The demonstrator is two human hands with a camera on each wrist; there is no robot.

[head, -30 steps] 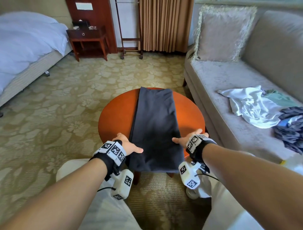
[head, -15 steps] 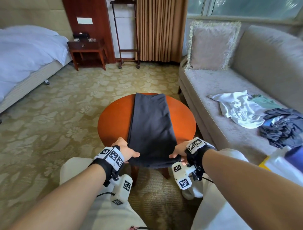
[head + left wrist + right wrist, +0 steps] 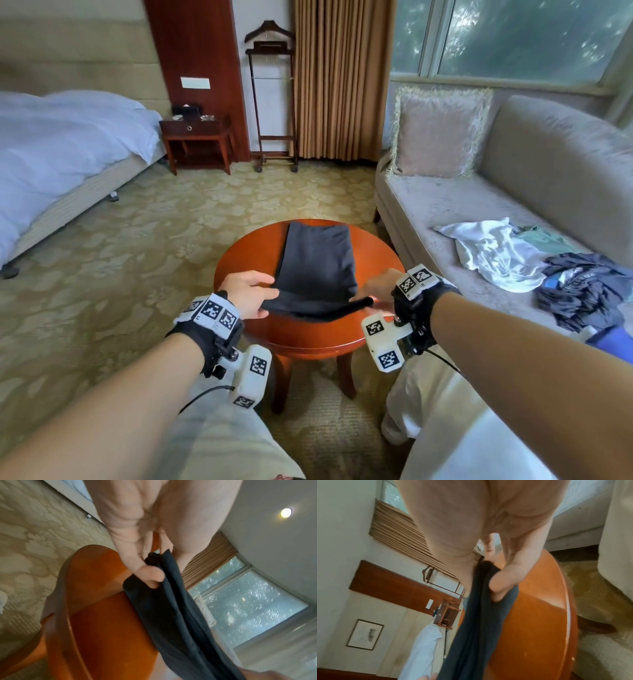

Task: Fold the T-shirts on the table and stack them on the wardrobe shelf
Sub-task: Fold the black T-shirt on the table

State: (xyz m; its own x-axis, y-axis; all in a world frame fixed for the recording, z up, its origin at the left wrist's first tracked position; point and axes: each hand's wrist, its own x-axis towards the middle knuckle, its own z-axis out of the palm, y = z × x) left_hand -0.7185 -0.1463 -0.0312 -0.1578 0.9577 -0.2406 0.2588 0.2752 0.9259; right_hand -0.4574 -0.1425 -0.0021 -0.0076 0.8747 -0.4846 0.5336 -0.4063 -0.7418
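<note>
With left hand and right hand each pinching a near corner of the dark grey T-shirt lengthwise on the round bench, crosswise fold is underway; next, carry hem evenly to far end.

Sofa close beside table (right)

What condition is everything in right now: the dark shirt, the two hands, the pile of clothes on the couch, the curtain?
Dark grey T-shirt: folded into a long strip on the round orange wooden table, near end lifted.
Left hand: pinches the shirt's near left corner.
Right hand: pinches the near right corner.
White, green and dark clothes: crumpled, unfolded on the beige sofa.
Tan curtain: drawn aside, window uncovered.
</note>
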